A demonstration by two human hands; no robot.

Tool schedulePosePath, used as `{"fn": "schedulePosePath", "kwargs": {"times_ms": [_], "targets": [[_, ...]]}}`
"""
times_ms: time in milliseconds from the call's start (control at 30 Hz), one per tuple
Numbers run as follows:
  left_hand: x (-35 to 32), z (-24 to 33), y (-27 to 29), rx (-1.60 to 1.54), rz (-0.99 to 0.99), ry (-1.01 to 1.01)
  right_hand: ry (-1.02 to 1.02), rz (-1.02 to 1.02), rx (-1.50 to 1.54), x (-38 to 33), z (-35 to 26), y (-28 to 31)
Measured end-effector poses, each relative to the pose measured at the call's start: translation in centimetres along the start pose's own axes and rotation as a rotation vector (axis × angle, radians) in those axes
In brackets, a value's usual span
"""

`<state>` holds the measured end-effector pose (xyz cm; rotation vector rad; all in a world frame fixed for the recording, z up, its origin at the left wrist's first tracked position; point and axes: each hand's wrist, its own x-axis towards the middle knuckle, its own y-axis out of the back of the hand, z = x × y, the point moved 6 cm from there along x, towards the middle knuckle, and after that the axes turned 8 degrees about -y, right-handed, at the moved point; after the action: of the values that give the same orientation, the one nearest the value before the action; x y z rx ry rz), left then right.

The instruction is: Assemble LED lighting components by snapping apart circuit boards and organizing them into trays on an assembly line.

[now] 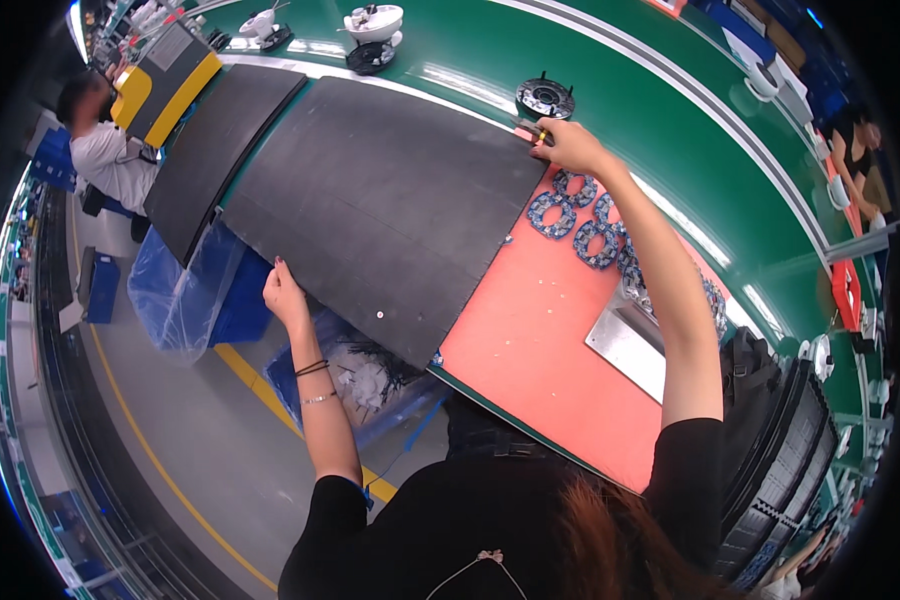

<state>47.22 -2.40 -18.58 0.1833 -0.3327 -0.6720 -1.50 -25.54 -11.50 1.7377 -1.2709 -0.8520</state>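
A large black mat [390, 190] lies across the bench. My left hand [286, 296] is closed at its near edge, with the fingertips at the rim. Over at the far right corner of the mat, my right hand [575, 148] is closed around a small hand tool [538, 133] with dark and reddish parts, like pliers. Its exact kind is partly hidden by my fingers. Just right of the mat, several blue ring-shaped circuit boards [596, 245] lie on a salmon-pink sheet [515, 300]. A small white round piece [380, 315] rests on the mat.
A metal plate [630, 345] lies on the pink sheet. Beyond the mat, a round black part [545, 97] sits on the green conveyor [650, 110]. Below the bench stands a plastic-lined bin [365, 385] of scraps. A co-worker [115, 155] is at the left, beside a grey-yellow machine [170, 80].
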Motion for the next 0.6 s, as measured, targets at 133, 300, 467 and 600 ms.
{"fn": "schedulePosePath", "kwargs": {"times_ms": [133, 300, 467, 600], "targets": [[0.1, -0.4, 0.1, -0.068, -0.109, 0.045, 0.029, 0.074, -0.012, -1.3, -0.3, 1.0], [-2.0, 4.1, 1.5, 0.220, -0.423, 0.046, 0.120, 0.259, -0.135, -7.9, -0.2, 7.5], [-5.3, 12.6, 4.8, 0.269, -0.238, -0.200, -0.089, 0.352, -0.200, -18.8, 2.9, 15.7], [-9.0, 20.6, 1.4, 0.014, -0.231, -0.305, -0.239, 0.631, -0.151, -27.6, 4.2, 20.1]]}}
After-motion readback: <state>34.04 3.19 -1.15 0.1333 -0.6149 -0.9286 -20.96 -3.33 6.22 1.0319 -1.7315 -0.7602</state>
